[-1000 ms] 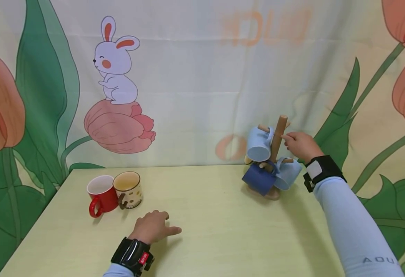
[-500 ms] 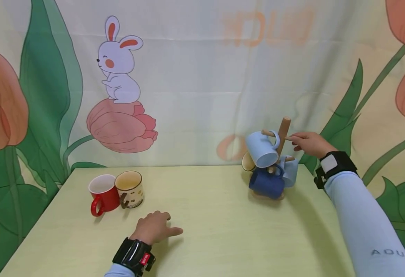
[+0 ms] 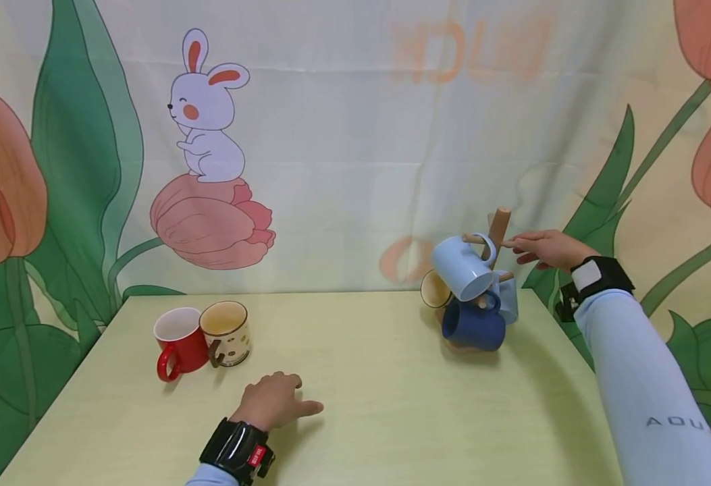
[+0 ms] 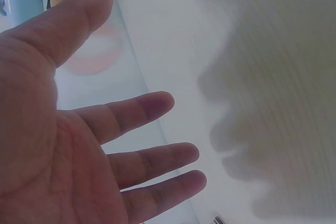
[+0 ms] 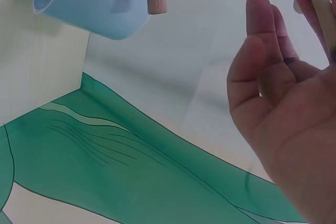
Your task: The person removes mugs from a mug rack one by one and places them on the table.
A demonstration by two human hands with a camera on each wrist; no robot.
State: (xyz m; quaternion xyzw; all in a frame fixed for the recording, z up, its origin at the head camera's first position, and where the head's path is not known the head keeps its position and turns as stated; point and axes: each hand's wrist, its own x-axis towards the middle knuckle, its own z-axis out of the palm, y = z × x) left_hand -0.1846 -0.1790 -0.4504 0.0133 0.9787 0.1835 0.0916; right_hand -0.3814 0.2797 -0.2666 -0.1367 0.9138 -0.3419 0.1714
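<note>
At the back right stands a wooden mug tree [image 3: 499,226]. From it hang a light blue mug [image 3: 460,264] on an upper peg, a dark blue mug [image 3: 472,325] below, another light blue mug [image 3: 510,302] behind, and a cream mug [image 3: 435,290] at the left. My right hand [image 3: 546,248] pinches a bare upper peg [image 5: 321,17] between thumb and forefinger, the other fingers loosely bent. Palm down over the table's front, my left hand [image 3: 273,399] holds nothing, with thumb and fingers spread in the left wrist view.
Left of the left hand, a red mug [image 3: 191,344] and a spotted cream mug [image 3: 233,341] stand side by side on the pale table [image 3: 361,378]. A printed curtain [image 3: 331,169] hangs right behind the table's back edge.
The mug tree has turned: the hanging blue mugs have swung rightward and the cream mug has come into view at left. My right hand has moved right with the peg; the left stays put.
</note>
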